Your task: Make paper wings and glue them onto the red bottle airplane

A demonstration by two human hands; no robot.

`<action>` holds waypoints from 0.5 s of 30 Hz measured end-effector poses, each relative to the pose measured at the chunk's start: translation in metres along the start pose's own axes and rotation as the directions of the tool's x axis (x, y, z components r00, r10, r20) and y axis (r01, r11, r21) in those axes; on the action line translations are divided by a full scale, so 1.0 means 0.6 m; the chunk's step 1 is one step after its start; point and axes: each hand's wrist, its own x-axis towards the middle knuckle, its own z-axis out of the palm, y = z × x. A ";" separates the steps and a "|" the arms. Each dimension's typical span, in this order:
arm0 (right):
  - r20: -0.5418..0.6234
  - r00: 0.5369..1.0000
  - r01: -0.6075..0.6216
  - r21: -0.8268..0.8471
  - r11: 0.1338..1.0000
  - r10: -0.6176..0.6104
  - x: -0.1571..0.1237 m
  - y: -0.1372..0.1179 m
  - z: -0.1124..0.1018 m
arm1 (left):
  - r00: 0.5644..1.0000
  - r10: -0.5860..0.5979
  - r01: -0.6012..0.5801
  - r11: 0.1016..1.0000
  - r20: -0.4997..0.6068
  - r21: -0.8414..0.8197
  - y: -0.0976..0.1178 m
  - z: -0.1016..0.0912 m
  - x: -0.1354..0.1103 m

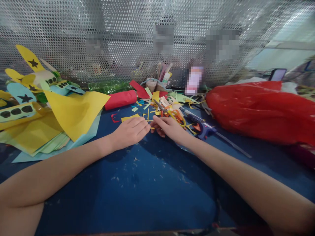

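My left hand [133,131] rests low over the table, palm down, its fingers closed together and curved; whatever is beneath them is hidden. Facing it, almost touching, my right hand [171,128] is closed in a pinch with curled fingers. A narrow yellow paper strip [152,128] shows at the right fingertips, in the gap between both hands. Just behind the right hand lie scissors [180,119] with yellow handles, blades pointing away to the left. A flat yellow paper piece [130,117] lies behind my left hand.
Paper scraps [173,101] litter the blue table [133,193]. To the right are a blue glue gun [205,130] and a red plastic bag [258,111]. A red paper-wrapped roll [120,100], a green bottle [109,86], yellow paper [76,111] and paper-decorated planes [22,111] stand left.
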 end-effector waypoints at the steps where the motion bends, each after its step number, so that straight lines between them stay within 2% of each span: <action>1: 0.064 0.996 -0.060 0.085 0.995 0.055 -0.001 -0.003 0.000 | 0.999 0.028 -0.027 0.999 -0.025 0.044 0.001 -0.004 0.002; 3: 0.174 0.980 -0.130 0.204 0.970 0.094 -0.002 -0.007 0.001 | 0.998 0.056 -0.052 0.994 -0.039 0.099 0.003 -0.009 0.005; 5: 0.234 0.967 -0.166 0.290 0.943 0.099 -0.004 -0.009 0.001 | 0.998 0.058 -0.054 0.992 -0.037 0.115 0.004 -0.012 0.007; 8: 0.238 0.962 -0.217 0.381 0.899 0.131 -0.005 -0.008 -0.001 | 0.997 0.062 -0.058 0.992 -0.038 0.109 0.003 -0.013 0.009; 11: 0.235 0.959 -0.240 0.392 0.888 0.156 -0.003 -0.005 -0.004 | 0.998 0.055 -0.051 0.994 -0.042 0.092 0.002 -0.011 0.007; 13: 0.239 0.961 -0.223 0.376 0.899 0.139 -0.002 -0.002 -0.004 | 0.999 0.017 -0.016 0.998 -0.028 0.056 0.001 -0.007 0.005; 15: 0.225 0.968 -0.189 0.364 0.912 0.111 0.000 0.002 -0.003 | 0.997 -0.072 0.073 0.996 0.021 -0.053 0.000 -0.001 0.002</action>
